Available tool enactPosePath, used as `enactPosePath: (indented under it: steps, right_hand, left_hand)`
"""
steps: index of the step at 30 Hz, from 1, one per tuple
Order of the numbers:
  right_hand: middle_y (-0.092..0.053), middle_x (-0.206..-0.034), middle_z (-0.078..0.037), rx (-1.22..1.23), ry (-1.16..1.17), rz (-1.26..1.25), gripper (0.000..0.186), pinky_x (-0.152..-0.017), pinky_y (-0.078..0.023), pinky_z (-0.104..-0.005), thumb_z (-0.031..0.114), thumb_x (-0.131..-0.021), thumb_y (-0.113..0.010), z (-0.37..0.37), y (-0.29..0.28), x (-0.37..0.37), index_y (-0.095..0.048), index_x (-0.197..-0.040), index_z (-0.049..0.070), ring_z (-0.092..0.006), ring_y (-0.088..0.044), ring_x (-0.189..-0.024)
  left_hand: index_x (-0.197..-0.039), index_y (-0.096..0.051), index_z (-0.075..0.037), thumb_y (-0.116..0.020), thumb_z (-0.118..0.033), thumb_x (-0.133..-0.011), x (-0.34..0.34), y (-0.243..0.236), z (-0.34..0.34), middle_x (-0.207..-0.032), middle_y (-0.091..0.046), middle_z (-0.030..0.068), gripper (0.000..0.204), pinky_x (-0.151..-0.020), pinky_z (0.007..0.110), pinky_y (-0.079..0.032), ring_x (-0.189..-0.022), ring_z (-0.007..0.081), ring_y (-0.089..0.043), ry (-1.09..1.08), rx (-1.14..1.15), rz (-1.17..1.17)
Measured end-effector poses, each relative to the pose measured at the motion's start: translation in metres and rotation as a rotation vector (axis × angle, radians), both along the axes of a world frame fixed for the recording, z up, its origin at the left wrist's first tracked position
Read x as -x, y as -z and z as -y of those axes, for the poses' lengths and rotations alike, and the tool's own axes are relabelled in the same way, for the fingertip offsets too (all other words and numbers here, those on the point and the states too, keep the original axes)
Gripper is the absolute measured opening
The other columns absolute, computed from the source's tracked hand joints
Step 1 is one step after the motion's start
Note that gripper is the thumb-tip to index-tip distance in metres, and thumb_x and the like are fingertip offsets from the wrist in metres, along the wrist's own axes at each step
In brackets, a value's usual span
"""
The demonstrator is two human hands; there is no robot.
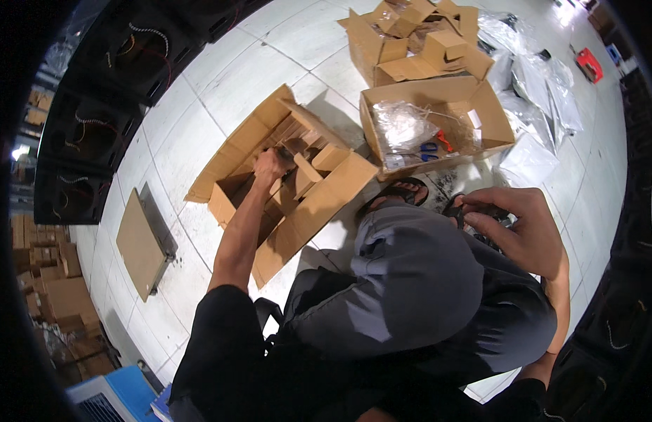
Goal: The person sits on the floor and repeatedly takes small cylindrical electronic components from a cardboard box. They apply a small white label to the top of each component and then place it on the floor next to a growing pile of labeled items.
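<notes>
My left hand (270, 166) reaches into an open cardboard box (310, 218) with cardboard dividers, its fingers closed around a dark item that is partly hidden. Above my right knee, my right hand (511, 224) is closed on small dark pieces that I cannot make out. My bent legs in dark trousers (410, 274) and sandalled feet (398, 193) are below.
A second carton (443, 91) holds plastic bags and scissors (429, 151); another carton (382, 49) stands behind, beside white bags (530, 158). Black cabinets (73, 197) line the left, near a platform trolley (139, 243), stacked cartons (66, 295) and a blue object (122, 394).
</notes>
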State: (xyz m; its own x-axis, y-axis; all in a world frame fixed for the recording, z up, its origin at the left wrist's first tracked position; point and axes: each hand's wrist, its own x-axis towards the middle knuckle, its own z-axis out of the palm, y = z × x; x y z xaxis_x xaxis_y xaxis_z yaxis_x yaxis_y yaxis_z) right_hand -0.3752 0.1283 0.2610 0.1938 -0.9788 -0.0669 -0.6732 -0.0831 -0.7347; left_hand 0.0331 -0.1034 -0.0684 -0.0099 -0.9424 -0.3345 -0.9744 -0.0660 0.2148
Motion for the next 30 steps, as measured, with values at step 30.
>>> enactPosePath:
  steps: [30]
  right_hand:
    - [-0.069,-0.085,-0.016,-0.1,0.007,0.03,0.02,-0.074,-0.05,-0.0316,0.006,-0.079,-0.067,0.0,0.007,-0.004,-0.066,-0.096,-0.005,-0.0241,-0.068,-0.077]
  left_hand:
    - [-0.083,-0.068,0.001,-0.061,-0.013,-0.078,0.001,-0.032,-0.052,-0.084,-0.065,0.0259,0.016,-0.07,0.047,-0.051,-0.082,0.039,-0.066,0.037,0.203,-0.075]
